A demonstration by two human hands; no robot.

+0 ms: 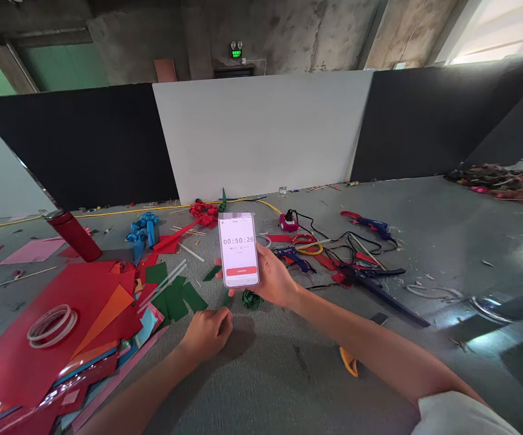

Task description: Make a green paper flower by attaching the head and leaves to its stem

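In my right hand [276, 279] is an upright smartphone [238, 257], its fingers wrapped round the back. The lit screen reads 00:50:26 above a red bar. Just below and to the left, my left hand [209, 331] is closed with curled fingers. A bit of green shows at its fingertips, but I cannot tell whether it is gripped. A crumpled dark green paper piece [252, 300] lies on the floor under the phone. Left of the hands are cut green paper pieces [173, 300] and clear sticks [164, 283].
Red paper sheets [84, 296] with tape rolls [52, 326] spread at left, near a red bottle [75, 235]. Blue [144, 228] and red paper flowers [204, 212] lie farther back. At right are glue guns [294, 258], scissors [307, 240], cables and a pink power socket [288, 222].
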